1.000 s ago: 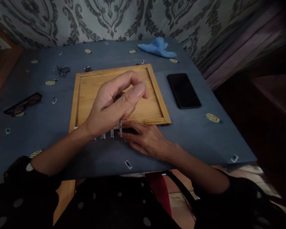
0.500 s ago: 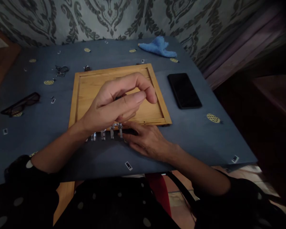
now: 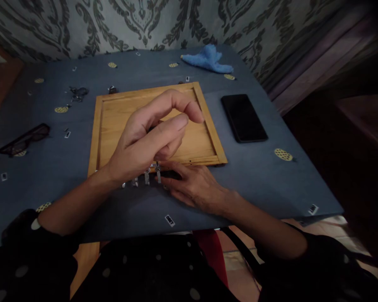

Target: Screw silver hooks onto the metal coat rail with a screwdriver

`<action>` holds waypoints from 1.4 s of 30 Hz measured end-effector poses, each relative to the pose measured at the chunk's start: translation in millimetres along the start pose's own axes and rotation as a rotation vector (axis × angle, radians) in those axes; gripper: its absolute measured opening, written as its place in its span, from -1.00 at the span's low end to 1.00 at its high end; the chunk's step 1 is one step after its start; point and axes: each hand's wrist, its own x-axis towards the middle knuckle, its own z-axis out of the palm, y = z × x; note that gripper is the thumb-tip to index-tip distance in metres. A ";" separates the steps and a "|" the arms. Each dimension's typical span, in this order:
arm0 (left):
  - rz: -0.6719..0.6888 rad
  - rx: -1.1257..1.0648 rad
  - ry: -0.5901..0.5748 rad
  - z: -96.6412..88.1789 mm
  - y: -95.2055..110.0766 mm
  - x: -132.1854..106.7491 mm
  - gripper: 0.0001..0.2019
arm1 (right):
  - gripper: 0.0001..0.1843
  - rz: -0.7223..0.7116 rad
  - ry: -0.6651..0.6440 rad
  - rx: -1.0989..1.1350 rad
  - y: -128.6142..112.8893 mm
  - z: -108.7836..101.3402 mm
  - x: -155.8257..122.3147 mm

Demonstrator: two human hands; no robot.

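Observation:
Above the front of the framed wooden panel point(image 3: 119, 126), my left hand point(image 3: 148, 134) is raised with its fingers curled round. A small dark part shows inside its grip, but most of what it holds is hidden. Shiny metal brackets point(image 3: 147, 177) stand in a row along the panel's front edge, partly behind my left wrist. My right hand point(image 3: 198, 186) lies low at that edge, its fingertips closed at the rightmost metal bracket point(image 3: 158, 174), directly below my left hand.
A black phone point(image 3: 244, 117) lies right of the panel. Behind it is a blue cloth point(image 3: 208, 59). Dark glasses point(image 3: 25, 140) and a small heap of metal pieces point(image 3: 78, 93) lie on the left of the blue tablecloth point(image 3: 271, 188). A patterned curtain point(image 3: 138, 25) hangs behind.
The left hand has turned slightly, its index finger and thumb shifting a little up and left. The right hand stays at the bracket. The view has moved slightly.

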 end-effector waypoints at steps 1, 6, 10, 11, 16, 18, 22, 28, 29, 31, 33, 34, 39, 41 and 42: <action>-0.009 0.001 -0.004 0.0 0.1 0.6 -0.89 | -0.64 0.001 -0.004 0.001 0.0 -0.2 0.2; -0.031 0.001 -0.033 0.3 -0.1 0.2 -0.87 | -0.67 -0.018 0.029 -0.011 0.6 0.6 0.3; -0.028 -0.006 -0.057 0.4 -0.3 -1.5 -0.89 | -0.67 -0.020 0.049 -0.017 0.8 1.8 -0.8; -0.014 -0.006 -0.046 0.4 0.8 -1.4 -0.90 | -0.67 -0.017 0.043 -0.014 0.6 1.6 -1.0; 0.087 -0.007 0.127 1.7 13.8 2.5 -0.81 | -0.67 -0.003 0.003 0.008 -0.3 -1.0 -0.1; 0.104 -0.010 0.157 3.0 17.5 3.3 -0.79 | -0.68 -0.002 0.005 0.012 -0.4 -1.2 0.5; 0.078 0.009 0.156 5.5 15.2 1.0 -0.84 | -0.67 -0.003 0.026 0.003 -0.4 -0.2 0.2; 0.036 0.027 0.169 8.5 10.5 -0.4 -0.87 | -0.66 0.001 0.014 -0.001 -0.8 0.1 -0.5; 0.032 0.026 0.170 8.5 10.7 -0.3 -0.87 | -0.66 0.005 0.013 -0.002 -0.8 0.1 -0.4; 0.028 0.028 0.164 8.2 11.2 -0.6 -0.87 | -0.65 0.007 0.015 -0.002 -0.8 -0.1 -0.1; 0.022 0.030 0.156 7.7 11.7 -1.8 -0.86 | -0.65 0.006 0.020 0.001 -0.9 -0.5 0.1; 0.022 0.033 0.155 7.4 12.0 -2.5 -0.86 | -0.66 0.003 0.019 0.003 -1.0 -0.9 0.2; 0.077 0.081 0.215 3.5 13.0 -0.3 -0.85 | -0.68 0.012 0.001 0.012 -1.5 -1.8 0.5; 0.115 0.066 0.286 -2.4 9.9 5.1 -0.81 | -0.68 0.010 0.002 0.009 -1.2 -1.4 0.7; 0.131 0.045 0.327 -6.8 6.9 8.6 -0.81 | -0.68 0.005 -0.001 0.006 -0.9 -1.2 0.8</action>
